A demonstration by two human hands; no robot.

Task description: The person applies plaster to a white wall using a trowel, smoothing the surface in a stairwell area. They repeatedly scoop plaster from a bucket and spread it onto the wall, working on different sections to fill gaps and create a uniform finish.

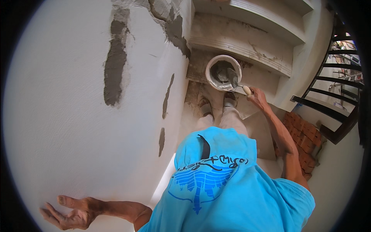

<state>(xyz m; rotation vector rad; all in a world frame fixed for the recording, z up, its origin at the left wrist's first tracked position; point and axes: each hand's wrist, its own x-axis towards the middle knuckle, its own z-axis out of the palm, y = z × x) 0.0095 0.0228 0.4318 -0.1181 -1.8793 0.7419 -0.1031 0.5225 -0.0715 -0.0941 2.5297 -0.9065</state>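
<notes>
My right hand (256,97) is closed round the pale handle of a trowel (233,78). The trowel's grey blade dips into a white bucket (209,73), where wet grey mortar (221,72) lies at the bottom and smears the inner wall. The bucket stands on a stair tread just ahead of my feet. Out to the left, my left hand (73,214) holds nothing, its fingers apart and slightly bent, by the white wall (69,127). Whether it touches the wall I cannot tell. Dark grey mortar patches (116,65) fill long strips on that wall.
Stained stair steps (239,33) rise beyond the bucket. A dark slatted railing (328,106) runs along the right. Reddish bricks (301,135) are stacked behind my right forearm. Narrow mortar strips (167,96) and a broken patch (176,31) mark the wall near the steps.
</notes>
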